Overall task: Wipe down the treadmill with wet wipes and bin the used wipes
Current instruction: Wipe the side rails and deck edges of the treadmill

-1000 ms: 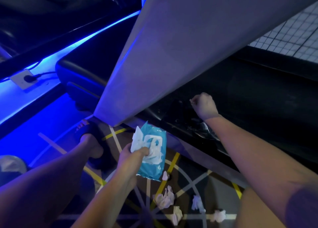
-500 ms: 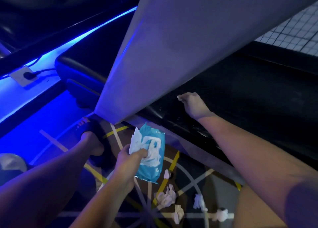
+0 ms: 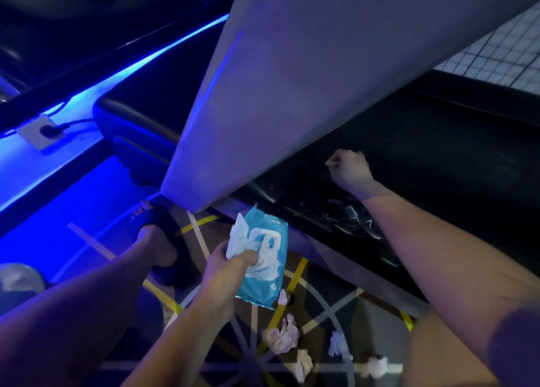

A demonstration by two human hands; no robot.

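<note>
Wet wipe (image 3: 330, 163) shows only as a white edge inside the curled fingers of the right hand (image 3: 352, 172), pressed on the black treadmill deck (image 3: 438, 158) at centre right. At lower centre, the left hand (image 3: 230, 265) grips a blue wipes pack (image 3: 264, 269). Crumpled used wipes (image 3: 282, 338) lie on the patterned floor (image 3: 330, 307) below.

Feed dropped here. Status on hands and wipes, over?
Left hand grips pack. Right hand presses wipe on treadmill deck. Crumpled wipes on floor, not binned. Grey upright close beside right hand.
</note>
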